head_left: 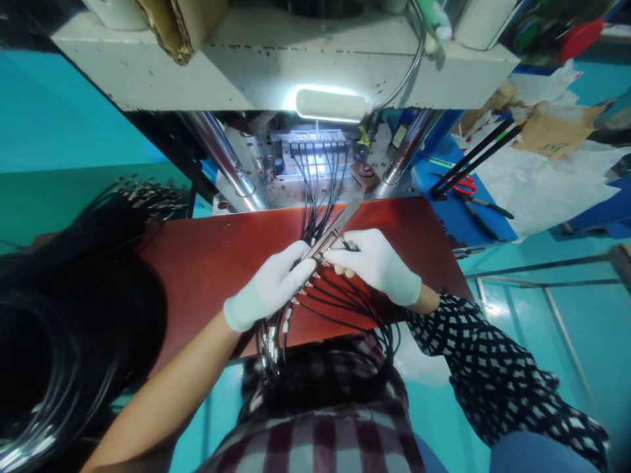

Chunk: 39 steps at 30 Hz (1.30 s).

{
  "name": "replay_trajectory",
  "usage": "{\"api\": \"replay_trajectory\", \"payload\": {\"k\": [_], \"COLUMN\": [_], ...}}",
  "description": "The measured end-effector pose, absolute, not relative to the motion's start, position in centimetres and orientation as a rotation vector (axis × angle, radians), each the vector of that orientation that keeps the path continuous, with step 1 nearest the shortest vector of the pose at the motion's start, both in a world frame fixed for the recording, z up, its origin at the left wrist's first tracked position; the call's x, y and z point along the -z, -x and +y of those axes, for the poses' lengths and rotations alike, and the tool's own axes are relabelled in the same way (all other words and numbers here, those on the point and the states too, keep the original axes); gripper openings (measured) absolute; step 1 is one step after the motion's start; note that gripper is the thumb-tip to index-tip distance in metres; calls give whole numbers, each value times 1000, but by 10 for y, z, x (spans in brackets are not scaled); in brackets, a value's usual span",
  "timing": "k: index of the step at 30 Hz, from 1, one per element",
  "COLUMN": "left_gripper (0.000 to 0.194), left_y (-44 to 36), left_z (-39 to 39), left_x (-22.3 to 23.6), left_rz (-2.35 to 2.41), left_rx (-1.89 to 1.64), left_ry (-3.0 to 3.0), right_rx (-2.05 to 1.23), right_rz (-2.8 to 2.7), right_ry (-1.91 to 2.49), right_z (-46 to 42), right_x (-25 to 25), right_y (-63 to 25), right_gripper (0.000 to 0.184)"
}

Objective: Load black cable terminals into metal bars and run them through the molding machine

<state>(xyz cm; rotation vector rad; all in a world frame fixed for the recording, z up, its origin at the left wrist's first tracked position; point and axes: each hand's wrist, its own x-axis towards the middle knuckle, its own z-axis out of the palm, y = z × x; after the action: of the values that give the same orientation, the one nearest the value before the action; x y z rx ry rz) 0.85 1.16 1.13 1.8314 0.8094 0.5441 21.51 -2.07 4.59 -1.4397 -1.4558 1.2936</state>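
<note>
My left hand [273, 282], in a white glove, is closed on the lower end of a narrow metal bar fixture [340, 226], which slants up to the right over the board. My gloved right hand [372, 263] pinches a black cable beside the bar, close to its middle; the fingertips partly hide the cable's end. Several black cables [340, 299] with small metal connectors fan out below the bar and drop over the board's front edge. Other black cables [315, 190] run from behind the hands up to a lit metal mould [313, 154] in the press.
The hands work above a red-brown board [207, 256]. A large coil of black cables [73, 328] lies at the left. Steel posts [224, 154] and a lamp [330, 105] frame the press. Red-handled scissors [463, 184] and pliers [480, 217] lie on a blue surface at the right.
</note>
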Motion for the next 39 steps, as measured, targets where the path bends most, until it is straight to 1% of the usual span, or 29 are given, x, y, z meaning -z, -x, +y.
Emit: {"api": "replay_trajectory", "payload": {"k": [4,9,11,16,19,27,30,32,33,34,36,38,39], "left_gripper": [31,34,35,34,34,31,30,31,32,32,33,33,34], "left_y": [-10,-11,-9,-7,-7,-8,-9,-9,-9,-9,-9,-8,-7], "left_z": [11,11,12,13,13,11,10,10,10,11,12,13,13], "left_x": [-11,-16,-17,-13,-13,-13,-12,-14,-15,-16,-18,-18,-18], "left_rz": [820,817,806,738,734,809,836,821,807,794,771,766,765], "left_rx": [-566,-593,-596,-570,-561,-553,-544,-540,-541,-542,-549,-554,-559], "left_ry": [-1811,-1661,-1591,-1486,-1500,-1792,-1808,-1745,-1712,-1685,-1654,-1606,-1575], "right_rx": [-1129,-979,-994,-1187,-1099,-941,-948,-1043,-1127,-1217,-1319,-1267,-1206], "right_rz": [-1476,-1325,-1313,-1310,-1305,-1382,-1402,-1402,-1351,-1262,-1048,-949,-949], "right_ry": [1451,1471,1474,1468,1511,1518,1496,1455,1438,1429,1419,1438,1456], "right_z": [-26,-30,-29,-26,-25,-28,-25,-19,-17,-14,-12,-17,-21], "right_x": [-37,-36,-40,-55,-56,-42,-39,-34,-31,-26,-13,-1,3], "right_y": [-210,-210,-214,-221,-218,-211,-214,-222,-227,-233,-249,-266,-275], "right_gripper": [34,25,23,21,17,23,24,23,25,32,50,64,68]}}
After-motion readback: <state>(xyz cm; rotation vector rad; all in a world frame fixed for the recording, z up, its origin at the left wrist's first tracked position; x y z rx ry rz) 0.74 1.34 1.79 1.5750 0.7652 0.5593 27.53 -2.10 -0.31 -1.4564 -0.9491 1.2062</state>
